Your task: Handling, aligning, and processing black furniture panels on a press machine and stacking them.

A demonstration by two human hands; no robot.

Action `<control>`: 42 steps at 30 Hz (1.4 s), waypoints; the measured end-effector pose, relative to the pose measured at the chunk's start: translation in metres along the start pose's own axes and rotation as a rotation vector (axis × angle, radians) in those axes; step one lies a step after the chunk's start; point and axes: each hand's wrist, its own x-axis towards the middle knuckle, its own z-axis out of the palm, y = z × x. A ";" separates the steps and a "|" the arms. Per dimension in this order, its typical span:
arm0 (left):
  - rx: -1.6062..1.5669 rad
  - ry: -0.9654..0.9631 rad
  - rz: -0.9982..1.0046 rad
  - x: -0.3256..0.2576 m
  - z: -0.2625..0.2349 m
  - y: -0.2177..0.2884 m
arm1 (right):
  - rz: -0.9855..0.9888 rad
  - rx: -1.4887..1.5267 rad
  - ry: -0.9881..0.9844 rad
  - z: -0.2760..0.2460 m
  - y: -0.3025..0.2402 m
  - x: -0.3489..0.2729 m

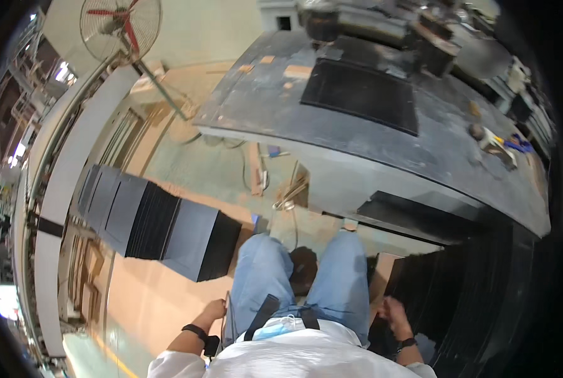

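Grey worktable (250,104) ahead | left hand (215,309) beside thin strip (224,326); right hand (392,310) near black panels (448,296) | hands apart, grips unclear

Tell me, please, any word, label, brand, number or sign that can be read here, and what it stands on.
No text can be read in this view.
Stacked dark panels at left: no lettering visible.
Fan: too blurred to tell.
Glowing patch at the left edge: too glaring to read.

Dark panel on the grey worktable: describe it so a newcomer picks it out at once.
Find the large grey worktable in the upper right. On it, just right of small light-brown scraps, lies a flat dark panel. Its broad rectangular shape sets it apart from them.
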 end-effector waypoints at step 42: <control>-0.652 0.890 0.671 -0.137 -0.252 0.186 | -0.701 -1.157 1.291 -0.084 -0.169 -0.296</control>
